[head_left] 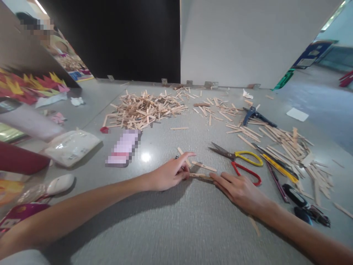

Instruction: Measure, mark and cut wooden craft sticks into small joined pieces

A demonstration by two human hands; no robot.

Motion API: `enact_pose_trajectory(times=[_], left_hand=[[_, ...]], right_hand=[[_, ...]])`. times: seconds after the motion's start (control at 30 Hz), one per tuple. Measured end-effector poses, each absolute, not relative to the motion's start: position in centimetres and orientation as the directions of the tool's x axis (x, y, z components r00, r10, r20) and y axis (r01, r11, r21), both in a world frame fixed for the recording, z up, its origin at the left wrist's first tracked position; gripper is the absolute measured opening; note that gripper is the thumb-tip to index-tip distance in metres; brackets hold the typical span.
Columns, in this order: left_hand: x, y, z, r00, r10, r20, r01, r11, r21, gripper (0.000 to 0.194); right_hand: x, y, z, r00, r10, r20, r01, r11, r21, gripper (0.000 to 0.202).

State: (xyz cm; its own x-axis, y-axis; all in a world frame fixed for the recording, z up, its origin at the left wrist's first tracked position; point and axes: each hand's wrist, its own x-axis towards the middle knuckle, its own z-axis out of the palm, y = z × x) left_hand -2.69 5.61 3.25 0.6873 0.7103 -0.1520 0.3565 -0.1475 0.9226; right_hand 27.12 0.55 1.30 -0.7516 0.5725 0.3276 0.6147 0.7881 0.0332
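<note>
Between my two hands lies a thin wooden stick [200, 176], low over the grey table. My left hand [172, 171] pinches its left end, with the index finger stretched out above. Fingers of my right hand [237, 186] close on the right end; the thumb is hidden beneath. Just beyond them lies another wooden stick [204, 166], and a further one pokes up behind my left fingers. Close to my right hand are open scissors [234, 156] with one yellow and one red handle. Part of a stick [254, 225] shows below my right forearm.
A heap of wooden sticks [146, 108] lies at the back, with more scattered right. Blue-handled pliers [259, 117], a yellow cutter [280, 168] and a pen [277, 182] lie right. Left are a phone-shaped pink object [123, 148], a plastic packet [73, 147] and a mouse [60, 184].
</note>
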Motion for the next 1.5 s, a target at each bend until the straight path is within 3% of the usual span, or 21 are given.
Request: enact_pose_trajectory(times=[0.87,0.97,1.1,1.17,1.3,1.5], left_hand=[[-2.8,5.9,2.7,0.721,0.685,-0.102,0.394,-0.284,0.874,0.049],[-2.8,5.9,2.7,0.725,0.681,-0.107,0.390,-0.277,0.878,0.050],[-2.7,5.7,2.7,0.732,0.677,-0.077,0.371,-0.301,0.878,0.052],[-2.6,5.5,2.6,0.736,0.675,-0.054,0.356,-0.318,0.879,0.052],[-2.5,5.2,2.3,0.724,0.688,-0.039,0.357,-0.327,0.875,0.053],[-2.4,5.0,1.9,0.721,0.692,-0.030,0.342,-0.318,0.884,0.057]], right_hand=[[27.3,0.9,1.7,-0.783,0.526,0.332,0.576,0.815,0.064,0.040],[27.1,0.8,2.4,-0.807,0.530,0.261,0.574,0.808,0.134,0.034],[25.9,0.4,3.3,-0.834,0.537,0.131,0.548,0.773,0.321,0.051],[24.9,0.3,3.5,-0.830,0.546,0.115,0.545,0.751,0.372,0.041],[23.2,0.6,3.9,-0.791,0.611,0.023,0.569,0.721,0.396,0.024],[20.9,0.1,6.1,-0.681,0.699,-0.219,0.605,0.706,0.369,0.029]])
